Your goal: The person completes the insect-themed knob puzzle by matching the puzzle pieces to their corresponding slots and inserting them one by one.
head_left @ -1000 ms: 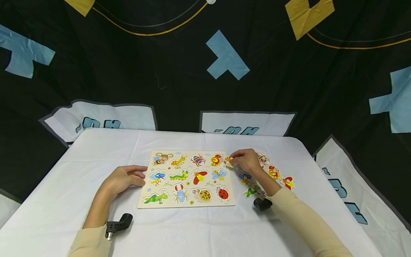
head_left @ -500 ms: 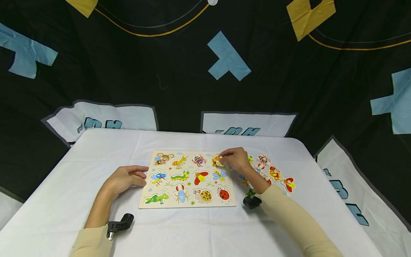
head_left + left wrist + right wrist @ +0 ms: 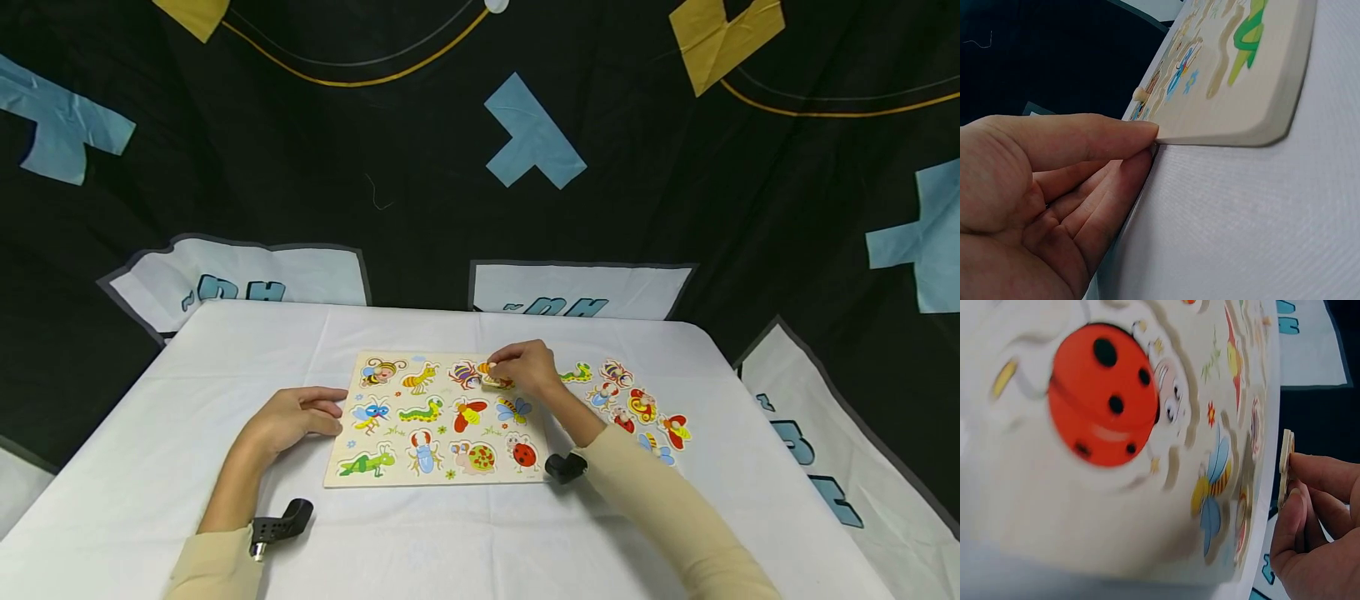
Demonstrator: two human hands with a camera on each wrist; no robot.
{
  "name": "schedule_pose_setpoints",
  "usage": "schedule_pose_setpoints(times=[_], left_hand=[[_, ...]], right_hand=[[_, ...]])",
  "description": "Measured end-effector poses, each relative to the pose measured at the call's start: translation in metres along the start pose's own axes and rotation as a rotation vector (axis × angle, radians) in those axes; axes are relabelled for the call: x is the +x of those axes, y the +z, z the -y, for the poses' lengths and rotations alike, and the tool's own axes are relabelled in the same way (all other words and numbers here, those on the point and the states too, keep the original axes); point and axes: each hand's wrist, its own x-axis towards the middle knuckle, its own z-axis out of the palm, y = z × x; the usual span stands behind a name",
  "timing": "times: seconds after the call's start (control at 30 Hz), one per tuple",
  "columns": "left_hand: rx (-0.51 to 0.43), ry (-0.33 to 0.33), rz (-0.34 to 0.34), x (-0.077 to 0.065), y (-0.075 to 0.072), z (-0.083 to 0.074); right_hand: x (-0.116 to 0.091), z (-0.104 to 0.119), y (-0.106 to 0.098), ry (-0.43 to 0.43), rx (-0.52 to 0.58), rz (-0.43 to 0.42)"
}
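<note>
A wooden puzzle board (image 3: 480, 479) printed with colourful insects lies flat on the table. At its left edge, my left hand (image 3: 295, 419) touches the rim with nearly straight fingers, and the left wrist view shows fingertips (image 3: 1150, 130) right at that edge. Over the board's upper right part, my right hand (image 3: 527, 368) pinches a small wooden insect puzzle piece (image 3: 489, 372) with yellow-orange markings. That piece overlaps the printed spider (image 3: 463, 375) in the head view. From the right wrist it appears edge-on between thumb and fingers, raised off the board.
Right of the board lie several loose puzzle pieces, among them a green caterpillar (image 3: 577, 372), a spider piece (image 3: 616, 372) and a red-winged insect (image 3: 676, 432). A small knob (image 3: 1139, 94) stands up from the board's far left. The white-clothed table (image 3: 405, 542) backs onto a black curtain (image 3: 420, 167).
My right hand has carried the insect piece leftward from beside the board, past the upper right picture to near the printed spider. The left hand stays at the board's left edge.
</note>
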Motion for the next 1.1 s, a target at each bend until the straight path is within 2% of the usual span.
schedule_pose_setpoints(times=[0.3, 0.53, 1.1], left_hand=[[0.001, 0.005, 0.004, 0.001, 0.0, -0.001], [-0.001, 0.005, 0.005, 0.0, 0.0, -0.001], [-0.002, 0.006, 0.003, 0.002, 0.0, 0.002]], right_hand=[[0.001, 0.01, 0.014, -0.021, -0.007, 0.031], [0.004, 0.019, 0.026, -0.036, 0.029, 0.059], [0.003, 0.04, 0.067, -0.066, 0.082, 0.13]])
